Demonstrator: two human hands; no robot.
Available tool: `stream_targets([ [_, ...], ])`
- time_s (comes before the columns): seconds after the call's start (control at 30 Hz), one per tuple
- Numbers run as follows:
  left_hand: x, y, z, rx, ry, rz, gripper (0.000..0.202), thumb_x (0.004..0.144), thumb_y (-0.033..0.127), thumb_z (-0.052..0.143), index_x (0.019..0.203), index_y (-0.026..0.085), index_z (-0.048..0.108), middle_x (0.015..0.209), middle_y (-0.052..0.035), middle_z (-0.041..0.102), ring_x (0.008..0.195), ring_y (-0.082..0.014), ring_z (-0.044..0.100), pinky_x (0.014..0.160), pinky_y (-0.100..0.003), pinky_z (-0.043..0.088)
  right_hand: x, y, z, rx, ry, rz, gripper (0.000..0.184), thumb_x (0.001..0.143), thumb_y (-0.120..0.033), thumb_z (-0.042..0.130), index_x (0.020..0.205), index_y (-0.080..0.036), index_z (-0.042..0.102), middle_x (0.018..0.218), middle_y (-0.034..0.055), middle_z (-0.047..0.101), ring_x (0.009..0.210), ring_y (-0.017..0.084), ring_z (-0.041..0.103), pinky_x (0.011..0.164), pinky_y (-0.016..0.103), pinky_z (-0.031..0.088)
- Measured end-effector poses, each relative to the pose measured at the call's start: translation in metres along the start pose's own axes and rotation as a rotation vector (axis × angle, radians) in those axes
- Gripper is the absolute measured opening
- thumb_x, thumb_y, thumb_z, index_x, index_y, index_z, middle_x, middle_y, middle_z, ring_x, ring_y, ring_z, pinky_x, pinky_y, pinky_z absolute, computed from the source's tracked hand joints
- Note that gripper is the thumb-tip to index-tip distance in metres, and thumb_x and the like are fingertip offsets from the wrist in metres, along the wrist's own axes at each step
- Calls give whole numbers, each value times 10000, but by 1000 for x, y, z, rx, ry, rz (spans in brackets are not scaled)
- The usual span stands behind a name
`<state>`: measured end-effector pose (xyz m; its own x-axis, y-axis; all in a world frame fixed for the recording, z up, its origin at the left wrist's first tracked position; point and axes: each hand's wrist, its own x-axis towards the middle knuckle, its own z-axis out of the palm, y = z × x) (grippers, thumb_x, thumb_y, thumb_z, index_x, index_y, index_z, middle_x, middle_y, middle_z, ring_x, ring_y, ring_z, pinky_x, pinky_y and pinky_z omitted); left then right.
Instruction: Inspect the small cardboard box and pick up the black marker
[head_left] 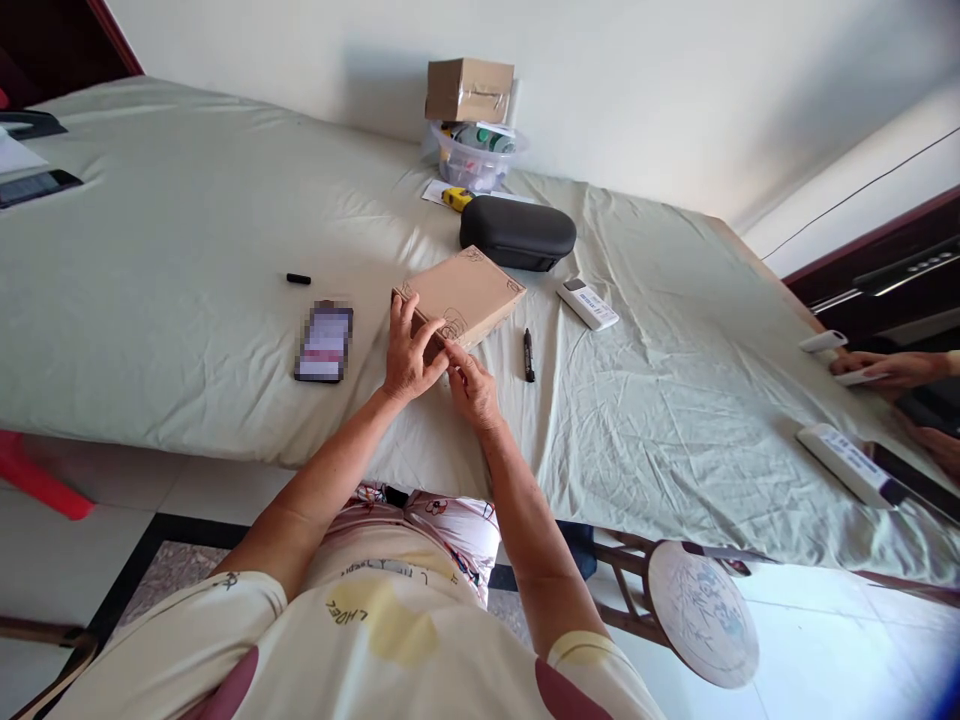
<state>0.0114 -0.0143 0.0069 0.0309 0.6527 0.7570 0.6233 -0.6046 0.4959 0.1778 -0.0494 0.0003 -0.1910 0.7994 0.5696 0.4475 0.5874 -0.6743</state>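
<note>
A flat brown cardboard box (469,292) lies on the pale green cloth of the table (187,250). My left hand (409,350) rests on the box's near left corner with its fingers curled over the edge. My right hand (471,385) touches the box's near edge, fingertips pinched together at it. A black marker (528,355) lies just right of my right hand. A phone (325,342) lies to the left of my left hand.
Behind the box sit a black zip case (517,232), a white remote (586,303), a plastic tub (472,160) with a small carton (469,90) on it, and a yellow tape measure (456,198). Another person's hands (892,370) hold a remote at right.
</note>
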Motion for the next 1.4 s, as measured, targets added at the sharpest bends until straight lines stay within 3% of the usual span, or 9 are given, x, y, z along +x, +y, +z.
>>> stream_targets([
  [0.13,2,-5,-5,-30,-24,125,378,1042,499,463,1235,211,613,1520,-153,543,1574,-335,363,1283,-570,349,1,8,-10,-70,64,100,521,1035,-345,504,1545,-243,527,1043,49,759,698,134,643,747,296,594],
  [0.33,8,-5,-11,-34,-22,127,386,996,578,563,1133,219,607,1396,-139,631,1500,-334,466,1249,-557,411,7,27,-35,-154,259,246,602,975,-309,514,1569,-212,490,960,29,752,662,120,599,695,261,549],
  [0.43,9,-3,-13,-37,-20,112,361,1011,564,547,1107,222,608,1358,-134,648,1471,-317,498,1231,-542,438,7,30,-39,-158,334,235,604,982,-296,486,1578,-200,471,970,35,738,678,116,603,680,248,533],
  [0.57,9,0,-15,-69,-19,160,296,1052,462,479,1113,219,637,1321,-123,668,1436,-280,535,1207,-491,468,4,20,-33,-158,271,68,530,1021,-327,478,1530,-193,548,931,55,715,709,141,606,725,286,558],
  [0.67,9,1,-16,-58,-34,156,305,1065,372,421,1114,226,684,1292,-107,691,1408,-260,558,1198,-471,470,1,11,-22,-195,179,24,493,1029,-344,474,1483,-204,605,913,50,712,684,138,591,734,287,569],
  [0.93,8,5,-14,56,-50,185,334,1066,353,449,1172,267,754,1320,-91,710,1361,-258,594,1139,-471,477,-5,6,-3,-143,-14,43,598,1029,-308,486,1621,-237,436,803,-9,704,675,114,624,710,233,553],
  [1.13,9,7,-12,55,-50,155,363,1082,372,420,1161,263,757,1320,-93,702,1368,-243,585,1165,-454,477,-2,6,-6,-217,51,78,583,1014,-293,491,1596,-269,482,794,-18,707,673,123,643,695,240,546],
  [1.4,10,-9,-16,-21,74,111,334,1076,315,423,1128,242,745,1378,-107,627,1386,-234,552,1215,-445,452,1,15,-29,-288,195,265,630,987,-274,464,1615,-236,439,822,11,766,684,168,656,708,283,557],
])
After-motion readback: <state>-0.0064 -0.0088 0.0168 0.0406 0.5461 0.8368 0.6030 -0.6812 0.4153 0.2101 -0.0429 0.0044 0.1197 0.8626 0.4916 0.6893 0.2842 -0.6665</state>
